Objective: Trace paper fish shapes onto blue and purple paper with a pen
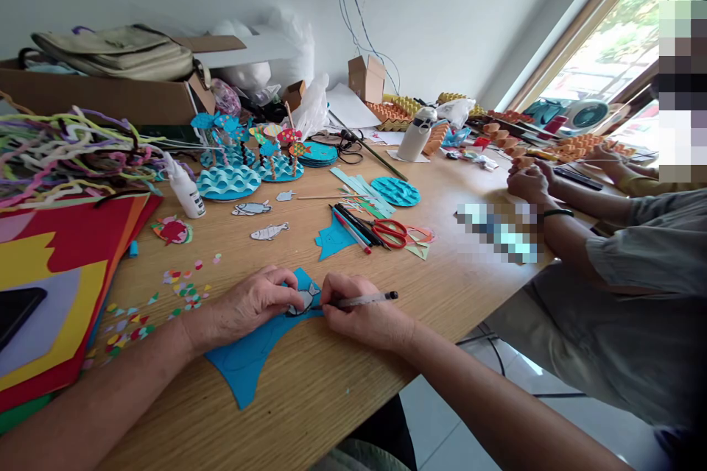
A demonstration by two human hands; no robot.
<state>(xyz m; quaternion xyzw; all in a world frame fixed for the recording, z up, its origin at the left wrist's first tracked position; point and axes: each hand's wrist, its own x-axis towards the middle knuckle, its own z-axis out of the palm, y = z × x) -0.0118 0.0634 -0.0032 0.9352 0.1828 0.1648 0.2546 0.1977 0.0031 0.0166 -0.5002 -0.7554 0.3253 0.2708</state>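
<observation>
My right hand point(359, 309) is closed round a pen point(367, 300) with a clear barrel and a black end cap. Its tip meets the edge of a small white fish cutout point(303, 302). That cutout lies on a piece of blue paper point(248, 357) with curved cut edges, where a faint fish outline shows. My left hand point(251, 305) is closed, fingertips pressing the cutout against the blue paper. Beyond my hands are red-handled scissors point(389, 233), several pens point(359, 228) and another blue paper scrap point(335, 239). Two drawn fish cutouts point(269, 232) lie farther back.
A white glue bottle point(186, 191) stands left, near coloured sheets point(66, 272) with a phone point(19, 316) on top. Paper confetti point(132, 324) lies by my left forearm. Decorated fish models point(276, 162) stand behind. At right, a co-worker's hands point(530, 180) rest above the table.
</observation>
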